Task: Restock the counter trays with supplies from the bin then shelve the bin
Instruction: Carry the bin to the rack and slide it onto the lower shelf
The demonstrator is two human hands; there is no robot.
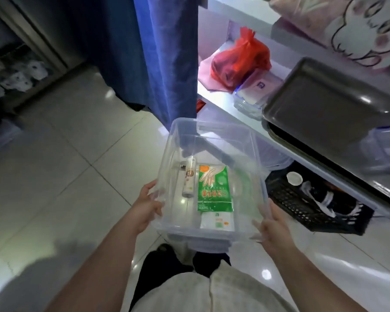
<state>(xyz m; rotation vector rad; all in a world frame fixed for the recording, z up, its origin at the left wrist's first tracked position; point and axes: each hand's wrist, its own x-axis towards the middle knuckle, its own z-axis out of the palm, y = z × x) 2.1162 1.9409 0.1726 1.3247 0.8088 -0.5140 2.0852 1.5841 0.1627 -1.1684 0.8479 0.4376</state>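
Observation:
I hold a clear plastic bin (252, 140) in front of me above the tiled floor. My left hand (148, 207) grips its left wall near the front corner, and my right hand (271, 226) grips its right rim. Inside lie a green packet with a glove picture (214, 188), a small white packet (216, 222) in front of it, and a white tube (31, 176) along the left side. The bin's far end is close to the edge of a white shelf (218, 113) on the right.
On the shelf sit a dark metal tray (329, 102), clear lidded containers (250, 95) and a red plastic bag (239, 61). A black crate (306, 206) with bottles stands under the shelf. A blue curtain (158, 59) hangs ahead. Glossy floor tiles spread left.

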